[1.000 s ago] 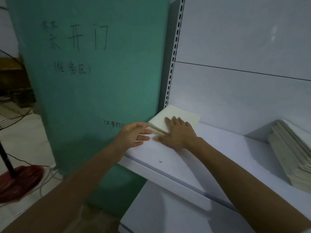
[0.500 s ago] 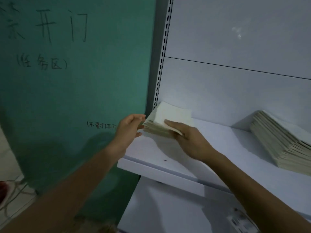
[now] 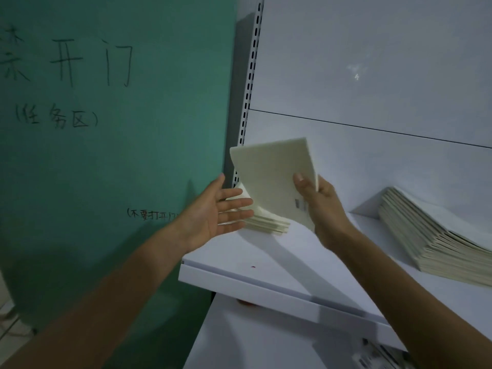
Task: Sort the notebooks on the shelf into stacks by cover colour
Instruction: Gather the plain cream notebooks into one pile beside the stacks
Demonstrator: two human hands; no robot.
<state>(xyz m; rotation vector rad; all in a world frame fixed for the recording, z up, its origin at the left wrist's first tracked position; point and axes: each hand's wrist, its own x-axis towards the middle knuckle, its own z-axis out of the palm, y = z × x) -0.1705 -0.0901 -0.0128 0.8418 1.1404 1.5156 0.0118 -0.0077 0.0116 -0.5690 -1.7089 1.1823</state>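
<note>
A cream notebook (image 3: 271,179) is pinched at its lower right corner between the thumb and curled fingers (image 3: 323,189) of a person's right hand (image 3: 322,209), the thumb lying on the cover just above a barcode label (image 3: 302,205). The notebook stands tilted, nearly upright, in the air over the back left corner of the white shelf (image 3: 266,262), its lower edge close above a small stack (image 3: 269,225) of matching cream notebooks that lies flat in that corner. The left hand (image 3: 213,211) is held palm-up off the shelf's left edge, its fingers (image 3: 234,206) straight and slightly spread, holding nothing, the tips reaching the small stack's left side; whether they touch it cannot be told. A taller stack (image 3: 431,235) of cream notebooks sits well apart toward the right end of the shelf, slanting against the back panel (image 3: 372,161). A perforated upright (image 3: 249,83) rises from the back left corner, and a green board (image 3: 119,142) with handwritten characters stands beside it.
</note>
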